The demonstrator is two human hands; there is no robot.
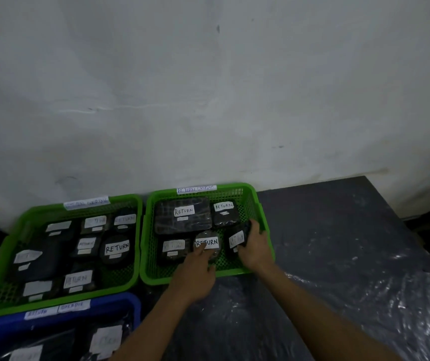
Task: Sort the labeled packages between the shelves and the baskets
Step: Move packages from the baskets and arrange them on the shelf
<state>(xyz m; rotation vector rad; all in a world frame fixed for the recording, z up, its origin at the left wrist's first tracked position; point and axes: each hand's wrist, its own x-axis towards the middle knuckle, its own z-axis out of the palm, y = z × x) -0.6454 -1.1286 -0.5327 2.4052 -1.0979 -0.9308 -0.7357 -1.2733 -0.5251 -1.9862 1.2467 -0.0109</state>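
Both my hands reach into the right green basket (250,190), which holds several black packages with white RETURN labels. My left hand (195,274) grips a round black package (210,243) at the basket's front middle, fingers over its near edge. A small black package (236,239) at the front right is held by my right hand (255,246), fingers curled round its right side. A large flat package (182,214) and a smaller one (224,212) lie at the back.
A second green basket (2,256) full of RETURN packages stands to the left. A blue basket (130,300) with labeled packages sits at the bottom left. Plastic-covered dark tabletop (339,256) spreads right. A white wall rises behind.
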